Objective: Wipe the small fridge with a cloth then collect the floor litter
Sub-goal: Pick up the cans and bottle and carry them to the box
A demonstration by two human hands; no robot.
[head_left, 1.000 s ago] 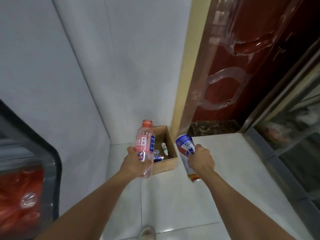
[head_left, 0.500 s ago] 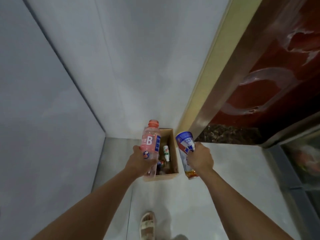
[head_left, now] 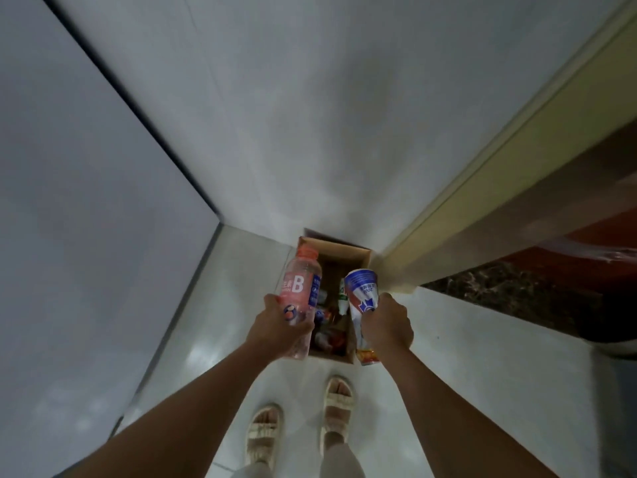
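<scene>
Both hands had carried over the cardboard box (head_left: pixel 358 254); my left hand (head_left: pixel 279 327) gripped the pink bottle (head_left: pixel 300 288), my right hand (head_left: pixel 387 322) the blue-and-white can (head_left: pixel 360 294).

Dim, soft, wide-angle warped edges, floor glare

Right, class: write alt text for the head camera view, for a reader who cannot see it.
A person's left hand holds a pink bottle and the right hand a blue-and-white can above an open cardboard box of litter in a floor corner, sandalled feet below.
</scene>
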